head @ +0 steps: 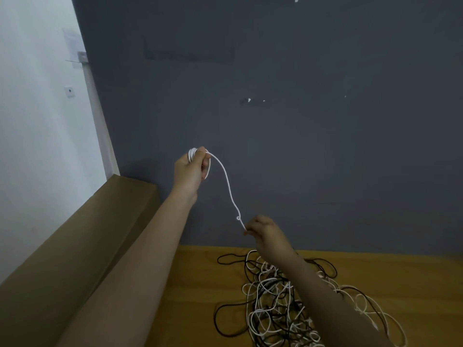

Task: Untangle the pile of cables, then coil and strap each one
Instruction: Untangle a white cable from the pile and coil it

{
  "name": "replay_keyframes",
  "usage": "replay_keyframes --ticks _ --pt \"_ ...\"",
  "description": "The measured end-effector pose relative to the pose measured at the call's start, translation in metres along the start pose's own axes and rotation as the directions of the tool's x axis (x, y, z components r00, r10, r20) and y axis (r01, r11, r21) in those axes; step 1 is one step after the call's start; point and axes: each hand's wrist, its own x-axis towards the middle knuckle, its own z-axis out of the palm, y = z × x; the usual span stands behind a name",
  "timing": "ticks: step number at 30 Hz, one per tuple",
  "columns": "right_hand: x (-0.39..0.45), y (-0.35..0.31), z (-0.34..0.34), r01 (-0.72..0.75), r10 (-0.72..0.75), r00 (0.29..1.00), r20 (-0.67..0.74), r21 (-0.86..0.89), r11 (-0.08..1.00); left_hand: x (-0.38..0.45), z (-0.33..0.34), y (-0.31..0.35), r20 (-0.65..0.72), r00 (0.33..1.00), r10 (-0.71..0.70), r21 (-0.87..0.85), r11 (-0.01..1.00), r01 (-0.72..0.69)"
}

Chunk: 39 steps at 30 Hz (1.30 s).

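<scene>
A white cable (pixel 226 182) is held up in the air between both hands, in front of a dark grey wall (pixel 300 121). The left hand (pixel 190 170) is raised highest, with its fingers curled around a small coil (pixel 193 154) of that cable; several white turns are seen above the knuckles and another loop shows below the fingers. From the top of the left hand the cable is seen to arc over and drop in a loose curve, with one small kink close above the right hand. The right hand (pixel 265 234) is held lower and to the right of the left one, and the cable is pinched at its fingertips; the other fingers are curled in. Whether the cable runs on below the right hand cannot be told, since the hand and forearm cover that part.

Below the right hand and under its forearm, a pile of cables (pixel 280 304) is spread on the yellow wooden table (pixel 195 284). White and black strands are mixed and crossed in many loops; black loops reach out to the left of the pile, and white ones trail off to the right of the forearm. To the left of the left arm a long brown box (pixel 75 246) is seen against a white wall (pixel 32 121).
</scene>
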Motion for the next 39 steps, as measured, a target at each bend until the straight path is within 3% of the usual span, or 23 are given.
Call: replay_keyframes --ticks 3,6,11,13,17,24,29,33,35,37,39 --pt "0.002 -0.014 -0.005 -0.046 0.1 0.982 -0.159 0.312 0.949 0.004 0.001 0.005 0.01 0.999 0.035 0.008 0.999 -0.035" --pt "0.015 -0.03 -0.022 -0.143 0.314 0.935 -0.164 0.637 0.757 0.005 0.008 0.012 0.03 0.998 0.051 -0.007 0.999 -0.05" --pt "0.039 -0.038 -0.053 -0.058 0.418 0.896 -0.149 0.895 0.443 0.005 0.022 0.023 0.07 0.995 0.07 0.004 0.998 -0.07" --pt "0.045 -0.038 -0.063 -0.055 0.435 0.891 -0.132 0.919 0.391 0.004 0.028 0.026 0.075 0.995 0.072 0.019 0.997 -0.074" --pt "0.06 -0.041 -0.087 -0.075 0.479 0.862 -0.165 0.893 0.443 0.004 0.04 0.034 0.114 0.99 0.078 0.016 0.997 -0.08" --pt "0.125 -0.064 -0.194 -0.052 0.464 0.803 -0.373 0.733 0.678 0.024 0.085 0.082 0.16 0.978 0.131 0.012 0.991 -0.135" --pt "0.168 -0.109 -0.3 0.126 0.341 0.748 -0.569 0.626 0.77 0.055 0.125 0.152 0.2 0.961 0.193 -0.044 0.981 -0.188" --pt "0.181 -0.133 -0.361 0.374 0.306 0.61 -0.731 0.605 0.703 0.067 0.143 0.186 0.261 0.925 0.276 -0.053 0.961 -0.272" --pt "0.179 -0.125 -0.362 0.303 0.343 0.606 -0.718 0.606 0.736 0.066 0.148 0.187 0.283 0.916 0.283 -0.09 0.959 -0.268" --pt "0.176 -0.115 -0.354 0.102 0.358 0.668 -0.652 0.557 0.824 0.063 0.15 0.185 0.279 0.921 0.274 -0.129 0.961 -0.246" --pt "0.178 -0.118 -0.361 0.097 0.308 0.677 -0.668 0.496 0.863 0.063 0.154 0.189 0.278 0.922 0.269 -0.139 0.961 -0.238"
